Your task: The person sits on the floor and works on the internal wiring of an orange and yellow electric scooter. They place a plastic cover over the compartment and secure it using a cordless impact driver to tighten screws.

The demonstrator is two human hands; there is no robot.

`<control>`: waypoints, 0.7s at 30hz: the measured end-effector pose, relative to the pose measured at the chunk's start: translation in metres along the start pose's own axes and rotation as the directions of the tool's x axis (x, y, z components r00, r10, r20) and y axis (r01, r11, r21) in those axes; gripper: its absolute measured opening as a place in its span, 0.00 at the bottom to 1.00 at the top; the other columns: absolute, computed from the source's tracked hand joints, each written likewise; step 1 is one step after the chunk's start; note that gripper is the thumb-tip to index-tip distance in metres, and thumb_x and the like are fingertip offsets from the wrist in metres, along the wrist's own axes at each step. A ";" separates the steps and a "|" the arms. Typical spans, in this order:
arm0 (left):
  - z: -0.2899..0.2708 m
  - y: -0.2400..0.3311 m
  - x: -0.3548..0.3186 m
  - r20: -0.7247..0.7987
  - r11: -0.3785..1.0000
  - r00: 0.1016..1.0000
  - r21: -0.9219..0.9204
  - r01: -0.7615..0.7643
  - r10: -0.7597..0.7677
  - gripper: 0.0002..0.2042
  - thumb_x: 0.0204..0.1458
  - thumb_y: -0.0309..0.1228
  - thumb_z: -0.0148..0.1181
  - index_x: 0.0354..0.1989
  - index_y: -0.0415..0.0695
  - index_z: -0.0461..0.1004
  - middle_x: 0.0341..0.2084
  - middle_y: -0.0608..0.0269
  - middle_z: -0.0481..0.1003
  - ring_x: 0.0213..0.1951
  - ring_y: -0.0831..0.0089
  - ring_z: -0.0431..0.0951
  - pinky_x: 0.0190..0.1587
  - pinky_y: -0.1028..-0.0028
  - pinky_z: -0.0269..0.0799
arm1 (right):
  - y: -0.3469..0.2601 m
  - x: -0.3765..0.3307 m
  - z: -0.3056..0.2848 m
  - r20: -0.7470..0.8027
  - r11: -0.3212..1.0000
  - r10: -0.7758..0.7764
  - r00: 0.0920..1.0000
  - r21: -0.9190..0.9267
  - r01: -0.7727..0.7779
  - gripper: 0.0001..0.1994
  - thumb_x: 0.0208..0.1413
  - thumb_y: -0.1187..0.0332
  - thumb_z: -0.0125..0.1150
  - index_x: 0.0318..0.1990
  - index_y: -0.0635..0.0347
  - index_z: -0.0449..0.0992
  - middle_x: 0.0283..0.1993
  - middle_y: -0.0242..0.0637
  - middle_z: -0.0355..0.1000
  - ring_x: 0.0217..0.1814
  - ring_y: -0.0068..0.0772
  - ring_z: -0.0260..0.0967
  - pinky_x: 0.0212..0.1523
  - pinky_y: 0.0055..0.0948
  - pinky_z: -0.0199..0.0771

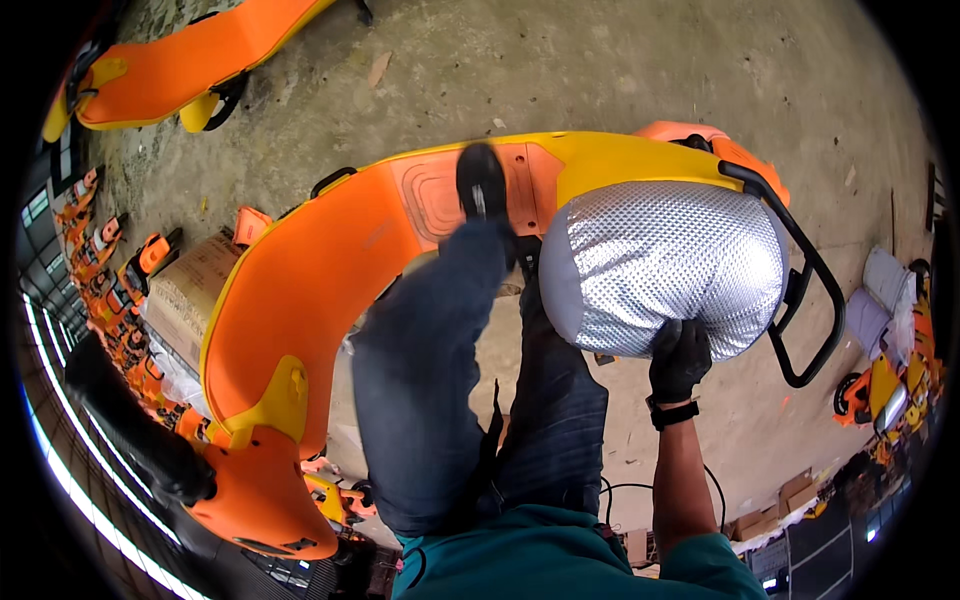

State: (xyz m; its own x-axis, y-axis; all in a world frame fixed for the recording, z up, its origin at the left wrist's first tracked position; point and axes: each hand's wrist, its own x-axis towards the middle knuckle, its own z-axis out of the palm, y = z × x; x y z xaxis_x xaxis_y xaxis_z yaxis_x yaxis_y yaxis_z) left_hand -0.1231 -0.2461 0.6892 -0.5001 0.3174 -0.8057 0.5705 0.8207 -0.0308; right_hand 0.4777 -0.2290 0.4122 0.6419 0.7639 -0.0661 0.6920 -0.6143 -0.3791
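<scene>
My right hand, in a black glove with a dark band at the wrist, grips the near edge of a silver quilted seat cover. The fabric gathers in folds at my fingers. Rounded and bulging, the cover hides the seat at the right end of an orange and yellow ride-on scooter. One of my black shoes rests on its ribbed footboard; that leg is slightly blurred. My left hand does not show.
A black tube rack curves out behind the seat. The scooter's black handlebar grip rises at the left. Another orange scooter stands far left. Several more line the left edge beside a cardboard box. Wrapped parts lie at right.
</scene>
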 end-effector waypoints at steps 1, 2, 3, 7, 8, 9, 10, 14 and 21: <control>-0.007 -0.007 -0.003 0.009 1.000 1.000 -0.006 0.019 -0.019 0.14 0.61 0.35 0.50 0.40 0.35 0.75 0.30 0.59 0.77 0.33 0.67 0.76 0.42 0.68 0.74 | 0.001 -0.002 0.000 0.013 1.000 0.020 1.000 -0.018 -0.019 0.13 0.63 0.66 0.49 0.25 0.61 0.65 0.23 0.46 0.61 0.26 0.53 0.62 0.25 0.46 0.60; -0.014 -0.013 -0.004 0.023 0.999 0.999 -0.021 0.032 -0.031 0.14 0.61 0.35 0.50 0.40 0.35 0.75 0.30 0.58 0.77 0.33 0.67 0.76 0.42 0.68 0.74 | 0.001 -0.003 0.000 0.027 0.999 0.038 0.999 -0.037 -0.037 0.13 0.63 0.66 0.49 0.25 0.61 0.65 0.24 0.46 0.62 0.26 0.53 0.62 0.25 0.46 0.61; -0.022 -0.022 -0.009 0.037 0.997 0.998 -0.043 0.060 -0.059 0.14 0.61 0.35 0.50 0.40 0.34 0.75 0.30 0.58 0.77 0.32 0.67 0.76 0.41 0.68 0.75 | 0.001 -0.004 0.001 0.049 0.998 0.048 0.998 -0.051 -0.046 0.13 0.63 0.66 0.48 0.26 0.61 0.66 0.24 0.46 0.62 0.26 0.54 0.63 0.25 0.46 0.61; -0.062 -0.042 -0.028 0.175 0.934 0.965 -0.269 0.236 -0.193 0.15 0.62 0.36 0.49 0.41 0.33 0.74 0.30 0.58 0.77 0.32 0.67 0.76 0.41 0.68 0.75 | -0.001 -0.005 0.004 0.006 0.992 0.066 0.998 -0.103 -0.065 0.13 0.64 0.65 0.48 0.29 0.63 0.69 0.27 0.49 0.66 0.28 0.56 0.65 0.28 0.47 0.64; -0.059 -0.049 -0.037 0.111 0.978 0.982 -0.125 0.168 -0.155 0.11 0.60 0.32 0.53 0.40 0.35 0.75 0.30 0.60 0.77 0.32 0.70 0.75 0.39 0.71 0.74 | 0.000 -0.007 0.003 0.021 0.997 0.048 0.999 -0.057 -0.047 0.14 0.66 0.67 0.45 0.43 0.70 0.75 0.36 0.54 0.74 0.37 0.58 0.71 0.38 0.42 0.70; -0.044 -0.035 -0.043 0.049 0.993 0.993 0.027 0.111 -0.112 0.08 0.59 0.29 0.57 0.38 0.36 0.76 0.31 0.62 0.77 0.32 0.74 0.74 0.36 0.74 0.73 | 0.001 -0.008 0.006 -0.013 0.997 0.040 0.999 -0.067 -0.041 0.15 0.67 0.67 0.45 0.42 0.70 0.75 0.36 0.54 0.74 0.37 0.58 0.72 0.38 0.42 0.70; -0.035 -0.024 -0.047 0.005 0.981 0.999 0.186 0.051 -0.053 0.04 0.57 0.26 0.61 0.37 0.38 0.77 0.31 0.65 0.77 0.32 0.78 0.73 0.34 0.76 0.72 | 0.001 -0.008 0.010 -0.055 0.996 0.037 0.998 -0.076 -0.041 0.15 0.67 0.66 0.44 0.42 0.70 0.75 0.36 0.54 0.75 0.37 0.57 0.72 0.39 0.42 0.70; -0.040 -0.047 -0.061 -0.024 0.995 0.996 -0.049 0.085 -0.086 0.01 0.54 0.22 0.57 0.32 0.40 0.74 0.28 0.59 0.75 0.32 0.68 0.75 0.38 0.67 0.74 | -0.005 -0.012 0.006 -0.024 0.992 0.119 0.993 -0.034 -0.120 0.17 0.69 0.66 0.42 0.39 0.73 0.73 0.31 0.52 0.73 0.29 0.46 0.66 0.34 0.36 0.68; -0.024 -0.002 -0.059 -0.097 0.987 0.986 0.076 0.141 -0.133 0.05 0.57 0.25 0.54 0.38 0.38 0.73 0.29 0.57 0.75 0.31 0.68 0.76 0.37 0.67 0.76 | 0.017 -0.023 0.013 -0.134 0.987 0.073 0.988 -0.131 -0.091 0.15 0.68 0.69 0.46 0.27 0.66 0.66 0.19 0.39 0.59 0.22 0.34 0.50 0.23 0.32 0.55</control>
State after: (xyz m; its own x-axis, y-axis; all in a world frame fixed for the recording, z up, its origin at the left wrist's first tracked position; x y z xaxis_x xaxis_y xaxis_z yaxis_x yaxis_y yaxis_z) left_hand -0.1106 -0.2552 0.7509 -0.6327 0.2497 -0.7330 0.5422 0.8187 -0.1891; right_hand 0.4706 -0.2548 0.3956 0.7294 0.6834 0.0307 0.6680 -0.7018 -0.2474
